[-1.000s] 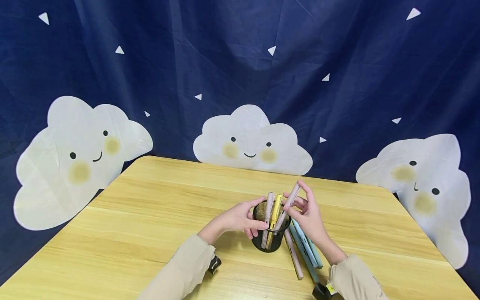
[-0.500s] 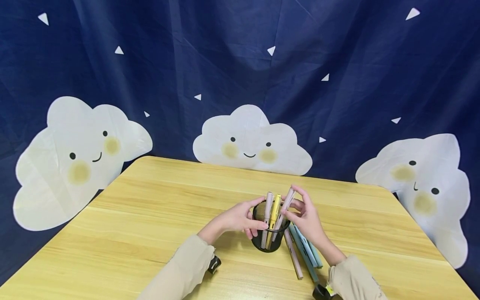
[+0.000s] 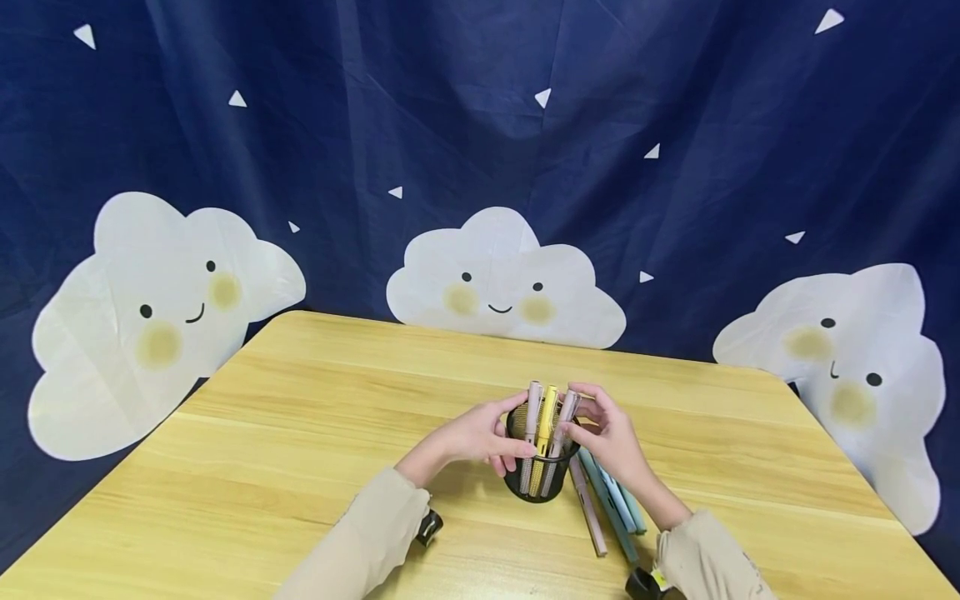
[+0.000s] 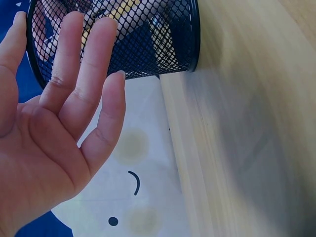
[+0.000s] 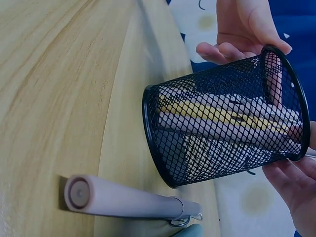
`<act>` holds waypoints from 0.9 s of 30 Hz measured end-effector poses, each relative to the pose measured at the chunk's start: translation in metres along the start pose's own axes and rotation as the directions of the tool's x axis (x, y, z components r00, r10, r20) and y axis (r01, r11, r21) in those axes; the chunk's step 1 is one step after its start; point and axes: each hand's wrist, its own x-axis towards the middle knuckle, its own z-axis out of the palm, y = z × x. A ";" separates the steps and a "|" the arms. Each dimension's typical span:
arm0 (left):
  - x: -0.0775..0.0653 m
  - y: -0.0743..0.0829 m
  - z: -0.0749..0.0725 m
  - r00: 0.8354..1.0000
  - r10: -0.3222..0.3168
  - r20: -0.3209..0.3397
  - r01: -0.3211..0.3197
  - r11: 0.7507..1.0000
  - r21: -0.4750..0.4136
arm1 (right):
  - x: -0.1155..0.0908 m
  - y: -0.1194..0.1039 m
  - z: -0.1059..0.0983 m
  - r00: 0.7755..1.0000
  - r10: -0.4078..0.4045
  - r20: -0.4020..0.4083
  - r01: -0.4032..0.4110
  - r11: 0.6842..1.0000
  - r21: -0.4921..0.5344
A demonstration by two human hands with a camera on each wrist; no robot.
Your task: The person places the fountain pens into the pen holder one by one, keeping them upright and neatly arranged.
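Observation:
A black mesh pen holder (image 3: 516, 482) stands upright on the table, holding a yellow pen (image 3: 548, 410) between two pale mauve pens. My left hand (image 3: 468, 435) grips the holder from its left side, thumb at the near rim; in the left wrist view several fingers (image 4: 94, 64) lie against the mesh. My right hand (image 3: 618, 442) pinches the upper part of the right-hand mauve pen (image 3: 567, 406), whose lower end is inside the holder. Through the mesh (image 5: 207, 153) in the right wrist view, the pens stand side by side.
Right of the holder lie another mauve pen (image 3: 589, 515) and several blue and teal pens (image 3: 618, 504), partly beneath my right wrist. The wooden table (image 3: 300, 433) reaches back to a dark blue curtain (image 3: 337, 125) with white smiling clouds.
My right hand has moved down and left, lowering the mauve pen deeper into the holder and bringing it more upright. The left hand has kept its hold.

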 end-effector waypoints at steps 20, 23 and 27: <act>0.000 0.000 0.001 1.000 -0.007 -0.012 0.007 1.000 0.007 | -0.013 0.009 -0.018 0.992 0.114 -0.056 -0.113 0.994 0.007; 0.000 -0.001 0.001 1.000 -0.001 -0.007 0.001 1.000 0.001 | -0.016 0.013 -0.023 0.988 0.149 -0.042 -0.150 0.989 -0.004; 0.000 -0.002 0.001 1.000 -0.002 -0.006 0.002 1.000 -0.009 | -0.021 0.017 -0.028 0.979 0.201 -0.030 -0.202 0.979 -0.027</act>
